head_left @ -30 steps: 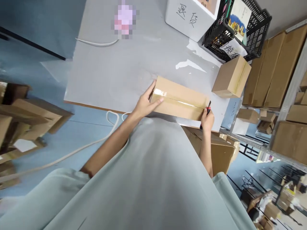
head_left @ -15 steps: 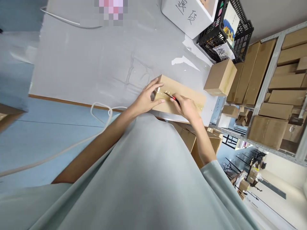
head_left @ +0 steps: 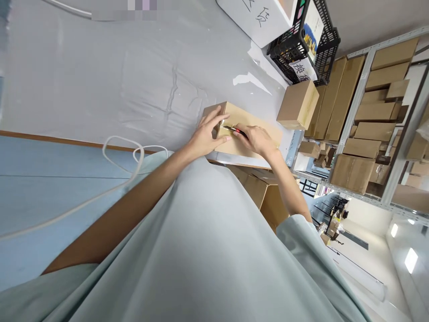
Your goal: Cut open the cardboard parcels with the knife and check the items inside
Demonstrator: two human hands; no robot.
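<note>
A long brown cardboard box [head_left: 248, 118] with clear tape along its top lies near the front edge of the grey table [head_left: 144, 58]. My right hand [head_left: 256, 139] is closed around a black and red utility knife [head_left: 238, 131], its blade tip at the tape near the box's left end. Fingers spread, my left hand [head_left: 208, 134] rests against that same end, thumb and fingertips on either side of the blade tip. Part of the box is hidden under my right hand.
A smaller carton [head_left: 296, 105] sits at the table's right end. Behind it are a black plastic crate [head_left: 284, 53] and a white bin [head_left: 254, 22]. A white cable [head_left: 140, 156] loops at the front edge. An open carton [head_left: 275, 205] stands below; shelves of cartons are on the right.
The knife and my right hand have shifted left along the tape, towards the box's left end. My left hand has stayed at that end. The camera view has also shifted.
</note>
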